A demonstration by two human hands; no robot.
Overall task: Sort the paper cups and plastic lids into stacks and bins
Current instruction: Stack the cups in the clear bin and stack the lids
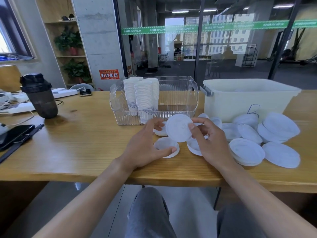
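My right hand pinches a white plastic lid by its right edge and holds it tilted above the table. My left hand is beside it, fingers reaching behind the lid's left edge, thumb resting by a small lid on the table. Several more white lids lie loose and in low piles to the right. Stacks of white paper cups stand in the left end of a clear plastic bin. A cream bin stands to the right of it.
A dark shaker bottle stands at the left of the wooden table. A black phone, cables and white devices lie along the left edge. My knees show below the table's front edge.
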